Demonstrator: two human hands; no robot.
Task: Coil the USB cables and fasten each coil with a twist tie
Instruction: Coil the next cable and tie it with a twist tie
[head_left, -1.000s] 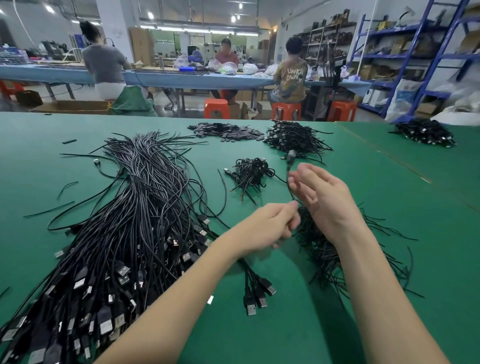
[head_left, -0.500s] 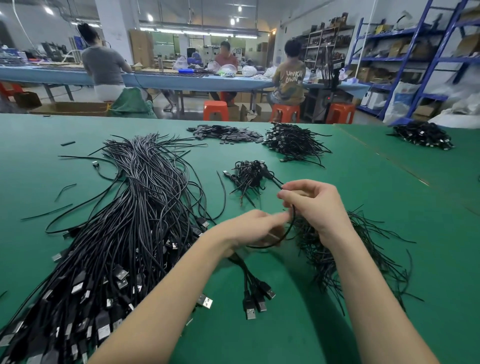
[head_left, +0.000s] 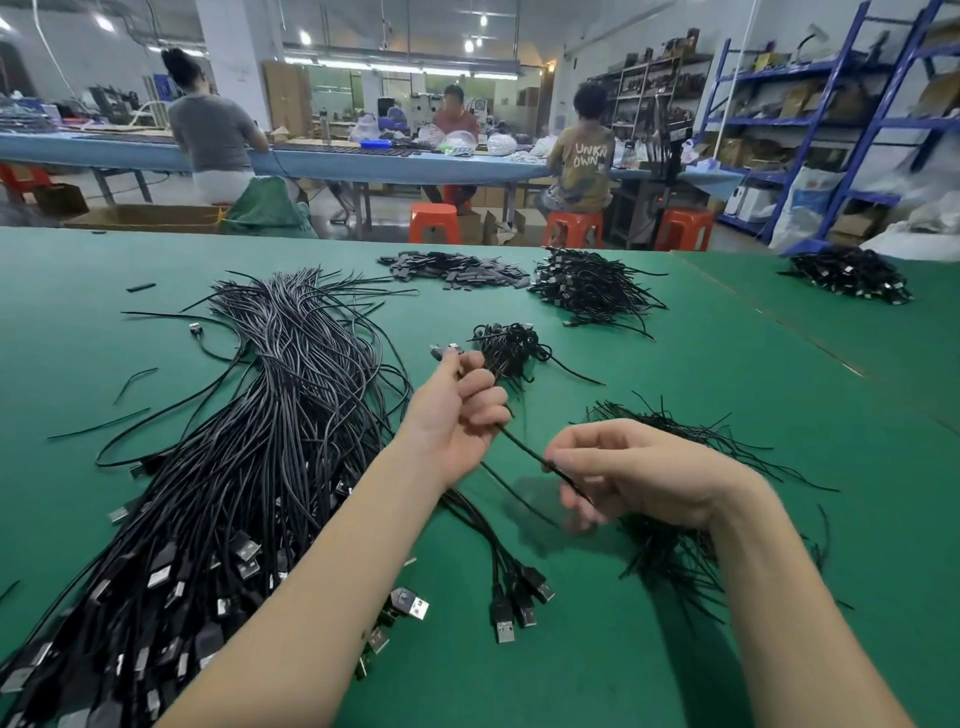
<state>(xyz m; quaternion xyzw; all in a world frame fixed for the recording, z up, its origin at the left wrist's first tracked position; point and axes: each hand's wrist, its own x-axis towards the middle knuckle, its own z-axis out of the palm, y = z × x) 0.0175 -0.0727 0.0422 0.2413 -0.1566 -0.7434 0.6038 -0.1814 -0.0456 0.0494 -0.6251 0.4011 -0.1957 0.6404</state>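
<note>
My left hand (head_left: 457, 410) grips a black USB cable (head_left: 524, 447) above the green table (head_left: 675, 364), with the cable's small plug (head_left: 447, 349) sticking out past my fingertips. The cable runs down to my right hand (head_left: 623, 478), which pinches it between thumb and fingers. A large bundle of loose black USB cables (head_left: 260, 441) lies to the left. Black twist ties (head_left: 670, 519) lie in a pile under my right wrist. A small heap of tied coils (head_left: 511, 348) sits just beyond my left hand.
Three USB plugs (head_left: 514, 603) lie between my forearms. A larger heap of coils (head_left: 587, 286) and a pile of flat black pieces (head_left: 452, 267) sit farther back. Another cable heap (head_left: 847, 273) is on the right table. People sit at a blue bench behind.
My left hand has risen and moved forward, carrying the cable's plug end up. My right hand has dropped and pulled back toward me, so the cable now stretches between them.
</note>
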